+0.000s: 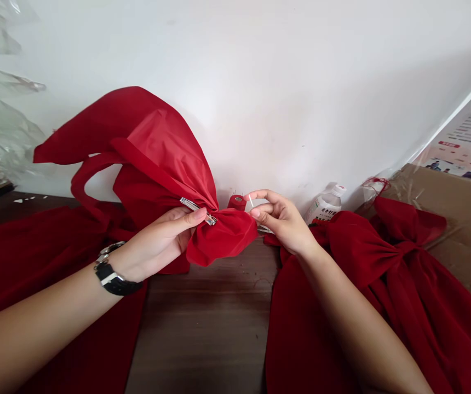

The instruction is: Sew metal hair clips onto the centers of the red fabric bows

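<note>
My left hand (165, 241) grips a large red fabric bow (165, 158) at its gathered waist, with a metal clip (197, 211) lying along the pinch under my thumb. My right hand (279, 219) sits just right of the bow, its fingertips pinching a thin white plastic tie (251, 201). The tie's far end is hidden by my fingers. Behind the gap between my hands stands a red thread spool (236, 202). A black-strapped wristwatch (112, 271) circles my left wrist.
Red fabric covers both sides of the dark wooden table (202, 323). Another red bow (367, 246) lies on the right, beside a plastic bottle (326, 205) and cardboard (461, 235). A white wall (260, 82) rises behind, with clear plastic sheeting (1, 115) at left and a printed poster (465, 131) at right.
</note>
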Demonstrator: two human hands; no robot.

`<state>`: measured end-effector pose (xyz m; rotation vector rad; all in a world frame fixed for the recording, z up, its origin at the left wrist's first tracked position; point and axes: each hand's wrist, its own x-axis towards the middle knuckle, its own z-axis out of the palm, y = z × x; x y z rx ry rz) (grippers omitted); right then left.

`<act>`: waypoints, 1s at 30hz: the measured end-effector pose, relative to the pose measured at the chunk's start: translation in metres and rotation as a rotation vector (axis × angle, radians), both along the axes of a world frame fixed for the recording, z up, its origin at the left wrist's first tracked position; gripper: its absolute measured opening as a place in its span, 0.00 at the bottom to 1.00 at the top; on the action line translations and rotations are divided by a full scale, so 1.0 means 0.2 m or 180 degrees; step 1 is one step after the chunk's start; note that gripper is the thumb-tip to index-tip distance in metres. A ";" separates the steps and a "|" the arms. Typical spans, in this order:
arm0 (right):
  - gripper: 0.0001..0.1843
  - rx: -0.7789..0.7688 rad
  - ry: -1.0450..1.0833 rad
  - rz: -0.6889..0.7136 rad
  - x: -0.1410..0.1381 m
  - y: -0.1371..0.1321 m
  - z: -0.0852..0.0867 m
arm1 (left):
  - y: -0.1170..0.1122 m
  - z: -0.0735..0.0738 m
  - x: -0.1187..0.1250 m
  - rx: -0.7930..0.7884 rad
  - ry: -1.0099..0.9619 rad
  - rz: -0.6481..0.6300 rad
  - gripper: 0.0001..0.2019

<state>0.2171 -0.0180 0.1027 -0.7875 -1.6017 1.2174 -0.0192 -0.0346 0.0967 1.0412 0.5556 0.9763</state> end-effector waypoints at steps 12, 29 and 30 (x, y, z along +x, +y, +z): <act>0.14 -0.0270 -0.0271 0.0922 -0.05 -0.06 -0.01 | -0.03 0.04 0.00 -0.0161 0.0011 -0.0013 0.11; 0.09 0.0078 -0.0283 0.0911 -0.07 -0.11 0.03 | -0.02 0.01 0.00 -0.0055 0.0002 -0.0106 0.09; 0.09 0.0082 -0.0273 0.0931 -0.07 -0.11 0.03 | -0.02 0.01 -0.01 -0.0060 0.0006 -0.0092 0.09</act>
